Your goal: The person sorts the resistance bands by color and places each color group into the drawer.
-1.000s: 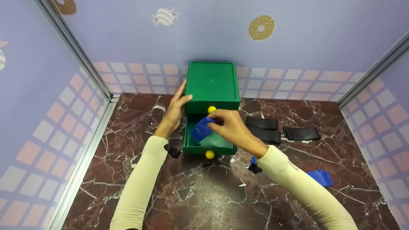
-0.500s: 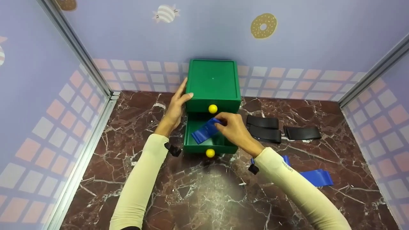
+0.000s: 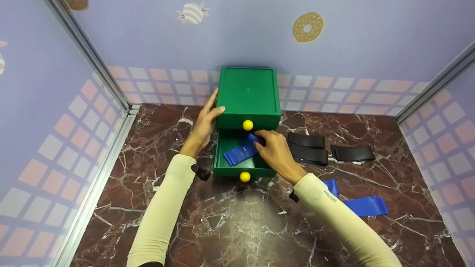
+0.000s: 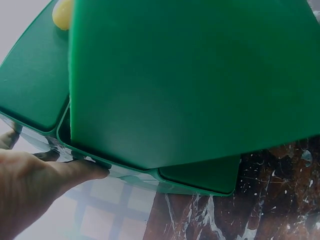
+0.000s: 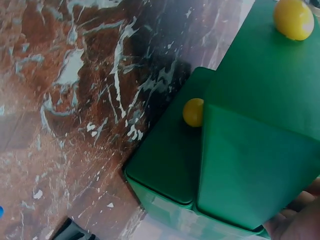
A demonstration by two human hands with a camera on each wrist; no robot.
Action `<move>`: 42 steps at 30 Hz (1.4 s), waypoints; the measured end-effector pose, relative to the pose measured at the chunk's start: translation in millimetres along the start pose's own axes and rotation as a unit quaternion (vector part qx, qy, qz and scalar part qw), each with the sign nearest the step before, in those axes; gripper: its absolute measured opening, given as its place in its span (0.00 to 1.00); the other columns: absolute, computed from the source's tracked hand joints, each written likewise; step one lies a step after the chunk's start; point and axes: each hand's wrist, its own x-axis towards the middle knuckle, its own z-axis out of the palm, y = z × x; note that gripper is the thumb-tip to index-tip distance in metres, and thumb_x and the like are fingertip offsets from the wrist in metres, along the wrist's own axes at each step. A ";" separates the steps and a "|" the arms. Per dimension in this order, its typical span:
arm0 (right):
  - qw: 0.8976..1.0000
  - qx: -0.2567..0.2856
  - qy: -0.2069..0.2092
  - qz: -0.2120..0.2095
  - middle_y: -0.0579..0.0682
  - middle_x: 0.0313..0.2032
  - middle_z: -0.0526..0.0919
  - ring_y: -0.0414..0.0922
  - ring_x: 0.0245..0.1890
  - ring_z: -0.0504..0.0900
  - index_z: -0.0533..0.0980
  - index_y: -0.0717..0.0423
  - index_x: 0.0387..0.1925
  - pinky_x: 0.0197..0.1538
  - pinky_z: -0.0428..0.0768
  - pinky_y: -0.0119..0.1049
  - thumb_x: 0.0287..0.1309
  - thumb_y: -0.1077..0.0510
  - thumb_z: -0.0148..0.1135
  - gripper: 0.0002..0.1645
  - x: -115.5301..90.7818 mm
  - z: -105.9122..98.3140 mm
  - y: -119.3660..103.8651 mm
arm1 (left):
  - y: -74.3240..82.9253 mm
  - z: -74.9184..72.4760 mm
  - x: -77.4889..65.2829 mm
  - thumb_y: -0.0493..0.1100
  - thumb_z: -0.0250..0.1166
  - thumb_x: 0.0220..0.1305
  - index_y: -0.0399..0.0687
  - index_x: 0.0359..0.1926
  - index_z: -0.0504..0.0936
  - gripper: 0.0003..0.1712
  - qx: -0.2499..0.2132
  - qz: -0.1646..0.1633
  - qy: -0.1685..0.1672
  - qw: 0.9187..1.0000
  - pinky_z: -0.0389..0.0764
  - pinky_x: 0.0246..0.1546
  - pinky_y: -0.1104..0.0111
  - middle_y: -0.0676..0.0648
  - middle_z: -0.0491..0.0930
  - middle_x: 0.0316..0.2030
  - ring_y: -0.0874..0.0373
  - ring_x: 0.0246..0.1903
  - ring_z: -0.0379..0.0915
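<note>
A green two-drawer box point(image 3: 248, 91) stands against the back wall, its lower drawer point(image 3: 230, 172) pulled out. In that drawer lies a flat blue resistance band point(image 3: 239, 154) with pale print, slanting from front left up to the right. My right hand point(image 3: 276, 150) is over the drawer's right side. Its thumb and index finger stand apart around the band's upper end; its other fingers are hidden. My left hand point(image 3: 203, 126) rests against the box's left side, fingers stretched along it, thumb on the front top corner. In the left wrist view, a finger touches the box's edge.
Several folded black bands point(image 3: 311, 154) lie right of the box, one black band point(image 3: 352, 153) further right. Blue bands point(image 3: 367, 206) lie near the right forearm. Yellow knobs point(image 3: 248, 125) stick out from the drawer fronts. Patterned walls enclose the marble surface point(image 3: 237, 226).
The blue band has come down to lie in the lower drawer. My right thumb and index finger have parted from their pinch on it. The left hand stays on the box.
</note>
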 end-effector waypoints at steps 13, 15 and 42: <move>0.986 0.079 0.121 -0.086 0.58 0.43 0.92 0.54 0.41 0.90 0.89 0.66 0.45 0.48 0.89 0.44 0.62 0.72 0.76 0.10 -26.0 -32.1 31.9 | -0.1 -0.7 -0.4 0.44 0.60 0.79 0.61 0.91 0.51 0.47 0.000 -0.003 -0.002 1.000 0.68 0.77 0.50 0.48 0.46 0.89 0.47 0.80 0.60; 0.985 0.085 0.132 -0.072 0.57 0.43 0.92 0.55 0.39 0.90 0.89 0.66 0.45 0.47 0.88 0.41 0.61 0.73 0.77 0.10 -32.7 -38.9 42.0 | 0.4 -0.2 0.2 0.44 0.60 0.79 0.61 0.91 0.51 0.47 0.000 -0.003 -0.002 1.000 0.69 0.77 0.50 0.48 0.46 0.89 0.47 0.80 0.60; 0.972 0.049 0.135 0.186 0.60 0.44 0.93 0.21 0.35 0.82 0.91 0.63 0.47 0.42 0.76 0.16 0.64 0.67 0.79 0.10 -151.3 -97.4 143.6 | -0.1 -1.0 -1.3 0.45 0.61 0.79 0.64 0.91 0.51 0.47 -0.004 -0.017 0.002 1.000 0.73 0.72 0.48 0.48 0.47 0.89 0.44 0.77 0.64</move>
